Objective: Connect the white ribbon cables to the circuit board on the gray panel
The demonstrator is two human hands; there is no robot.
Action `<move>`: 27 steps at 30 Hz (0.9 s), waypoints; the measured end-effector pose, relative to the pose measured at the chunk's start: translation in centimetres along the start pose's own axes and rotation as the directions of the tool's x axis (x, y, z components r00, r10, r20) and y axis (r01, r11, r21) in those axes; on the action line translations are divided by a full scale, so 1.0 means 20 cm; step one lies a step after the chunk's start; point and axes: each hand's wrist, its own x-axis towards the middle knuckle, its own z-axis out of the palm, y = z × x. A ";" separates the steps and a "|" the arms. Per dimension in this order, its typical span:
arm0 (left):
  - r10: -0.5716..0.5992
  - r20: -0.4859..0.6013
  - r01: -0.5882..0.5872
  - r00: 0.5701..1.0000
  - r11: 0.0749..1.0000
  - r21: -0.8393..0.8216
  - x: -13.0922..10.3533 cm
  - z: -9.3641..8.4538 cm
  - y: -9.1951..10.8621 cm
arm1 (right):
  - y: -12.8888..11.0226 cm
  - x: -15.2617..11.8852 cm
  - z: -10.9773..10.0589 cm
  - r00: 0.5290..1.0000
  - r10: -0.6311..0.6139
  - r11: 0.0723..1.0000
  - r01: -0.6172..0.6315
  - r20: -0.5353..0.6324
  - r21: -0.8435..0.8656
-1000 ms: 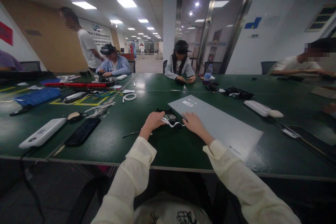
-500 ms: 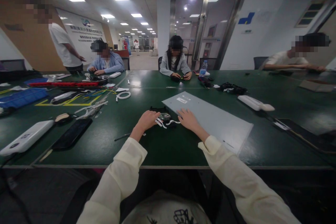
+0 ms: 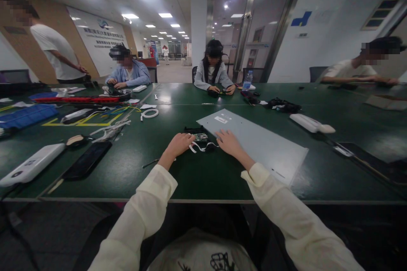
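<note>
A small black device with an exposed green circuit board (image 3: 201,137) lies on the green table. My left hand (image 3: 180,144) has its fingers curled over the device's left side, covering that part. White ribbon cables (image 3: 197,149) trail from the board toward me. To the right, my right hand (image 3: 230,143) rests with fingers stretched out over the left edge of a flat grey panel (image 3: 270,146). Its fingertips are near the end of a ribbon cable, and I see nothing gripped in it.
On the left lie a dark phone (image 3: 88,160), a white power bank (image 3: 33,164), a blue tray (image 3: 30,116) and tangled wires. A coiled white cable (image 3: 149,113) sits farther back. Another white device (image 3: 308,123) is at right. Several people are around the table.
My hands stay in nearly the same places by the device and the panel. The ribbon cables have shifted slightly. At far left, a standing person has moved left.
</note>
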 end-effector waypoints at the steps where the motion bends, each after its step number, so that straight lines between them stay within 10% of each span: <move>1: 0.004 -0.014 -0.004 1.000 1.000 0.007 0.00 0.00 0.00 | 0.00 0.00 0.00 1.000 0.000 1.000 0.000 0.002 0.003; 27: -0.186 -0.535 0.238 0.824 0.971 0.029 -0.07 -0.07 -0.05 | -0.05 -0.04 -0.04 0.995 -0.101 0.991 0.098 0.024 0.091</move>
